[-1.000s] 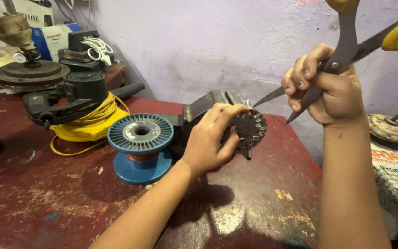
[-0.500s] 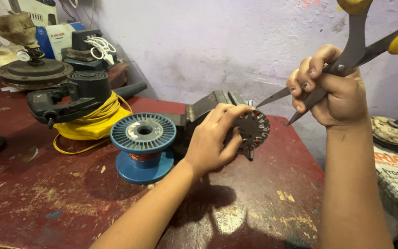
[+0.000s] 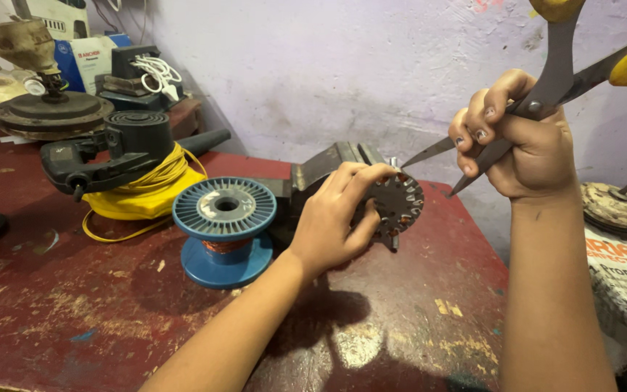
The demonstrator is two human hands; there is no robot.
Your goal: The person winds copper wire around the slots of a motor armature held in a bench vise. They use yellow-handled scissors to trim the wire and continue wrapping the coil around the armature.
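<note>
Little has moved: the right hand (image 3: 527, 145) still grips the scissors (image 3: 546, 94) by the blades, raised slightly. The left hand (image 3: 339, 218) stays closed around the slotted metal disc (image 3: 398, 202) beside the blue spool (image 3: 225, 229).

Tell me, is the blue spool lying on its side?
No, the blue spool stands upright on one flange on the red table, its other flange facing up.

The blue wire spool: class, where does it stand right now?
In the head view, the blue wire spool stands upright on the red table, left of the left hand, beside the yellow cable.
</note>
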